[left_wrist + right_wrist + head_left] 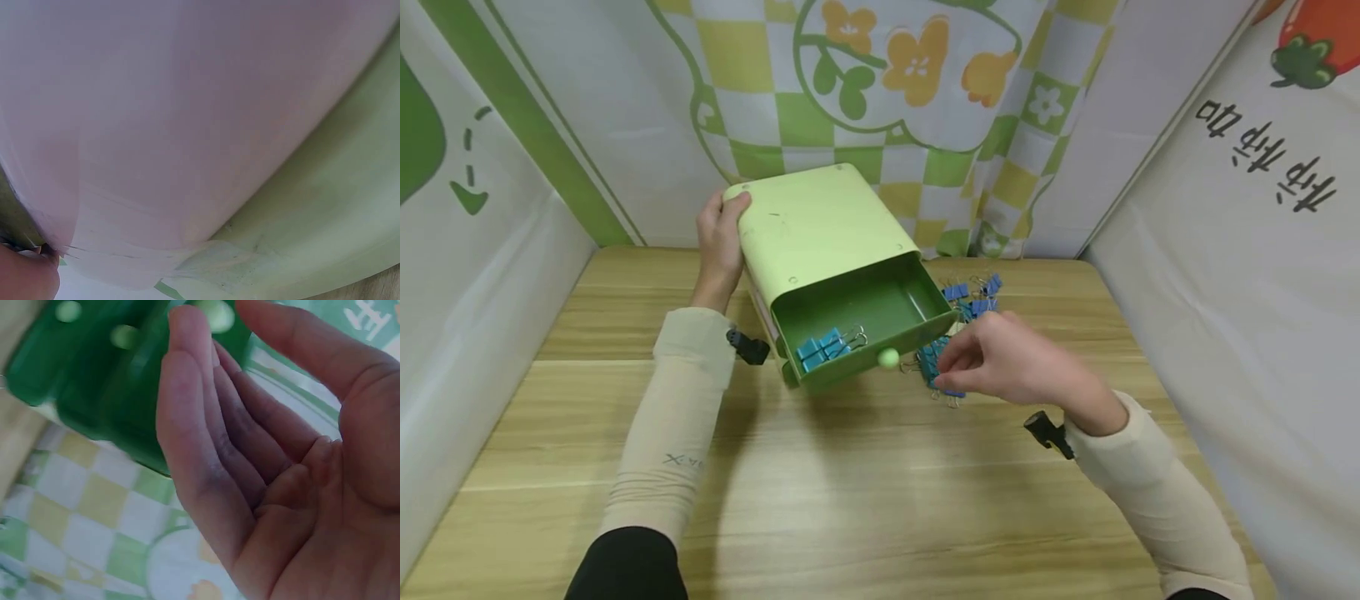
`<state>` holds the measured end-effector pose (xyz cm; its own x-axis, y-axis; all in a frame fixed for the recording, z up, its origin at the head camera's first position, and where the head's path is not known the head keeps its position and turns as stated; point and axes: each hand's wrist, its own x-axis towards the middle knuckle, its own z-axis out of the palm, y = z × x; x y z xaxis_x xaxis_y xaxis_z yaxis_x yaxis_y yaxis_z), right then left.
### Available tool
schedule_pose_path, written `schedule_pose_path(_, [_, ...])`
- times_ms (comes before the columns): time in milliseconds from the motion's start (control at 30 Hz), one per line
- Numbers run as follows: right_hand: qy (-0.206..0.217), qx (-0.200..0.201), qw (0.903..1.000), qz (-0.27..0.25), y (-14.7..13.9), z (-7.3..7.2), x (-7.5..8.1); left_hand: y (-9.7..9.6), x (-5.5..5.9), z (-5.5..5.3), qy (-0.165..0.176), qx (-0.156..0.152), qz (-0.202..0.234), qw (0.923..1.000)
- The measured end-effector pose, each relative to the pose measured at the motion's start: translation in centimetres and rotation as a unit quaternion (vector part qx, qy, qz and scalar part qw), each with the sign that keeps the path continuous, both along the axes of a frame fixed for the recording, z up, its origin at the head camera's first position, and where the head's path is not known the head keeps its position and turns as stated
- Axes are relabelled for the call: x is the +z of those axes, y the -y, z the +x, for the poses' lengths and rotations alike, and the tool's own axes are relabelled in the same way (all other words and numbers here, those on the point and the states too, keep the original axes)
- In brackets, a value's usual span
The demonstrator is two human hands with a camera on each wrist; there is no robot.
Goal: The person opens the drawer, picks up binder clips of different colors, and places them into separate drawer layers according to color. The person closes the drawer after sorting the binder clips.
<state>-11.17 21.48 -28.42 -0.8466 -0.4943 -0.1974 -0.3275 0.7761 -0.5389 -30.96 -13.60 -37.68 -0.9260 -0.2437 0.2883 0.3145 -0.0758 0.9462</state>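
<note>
A pale green drawer box (820, 225) stands turned at an angle at the table's back, its top drawer (880, 304) pulled out. Blue binder clips (822, 348) lie in the drawer's near left corner, by the round knob (889, 358). My left hand (721, 242) grips the box at its back left corner, thumb on top; its fingers (28, 275) just show in the left wrist view. Right of the drawer, my right hand (1007, 358) hovers by a loose pile of blue binder clips (932, 358). In the right wrist view, its relaxed fingers (187, 425) hold nothing.
More binder clips (985, 292) lie behind the right hand on the wooden table (880, 517). A checked, flowered curtain (910, 125) hangs behind the box. White printed panels (1240, 275) flank the table. Lower green drawers (81, 381) with round knobs show in the right wrist view.
</note>
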Motion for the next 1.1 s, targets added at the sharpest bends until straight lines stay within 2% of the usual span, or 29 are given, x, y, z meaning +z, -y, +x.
schedule_pose_path(133, [-0.005,-0.003,0.9999,0.015,-0.1,-0.7,-2.5,0.1,-0.1,0.0,-0.001,0.0,-0.001,1.0])
schedule_pose_path(367, [0.032,-0.014,0.9982,0.049,0.1,-1.9,-6.5,0.1,-0.1,0.1,-0.001,-0.001,-0.001,1.0])
schedule_pose_path(467, [0.024,-0.021,0.9977,0.06,0.2,-2.3,-7.9,0.2,-0.1,0.1,-0.003,-0.002,0.005,1.0])
schedule_pose_path(700, [0.003,-0.095,0.9925,0.078,0.2,-3.3,-10.9,0.0,-0.1,0.2,-0.001,0.002,-0.003,1.0])
schedule_pose_path(833, [-0.005,-0.122,0.9882,0.092,0.4,-3.9,-12.3,0.0,0.1,0.3,-0.001,0.001,0.002,1.0])
schedule_pose_path(967, [-0.025,-0.124,0.9866,0.104,0.6,-4.3,-12.8,0.0,0.2,0.3,-0.002,0.002,0.001,1.0])
schedule_pose_path(1100, [-0.023,-0.125,0.9853,0.114,0.7,-4.6,-13.0,0.0,0.1,0.4,0.001,0.003,0.001,1.0])
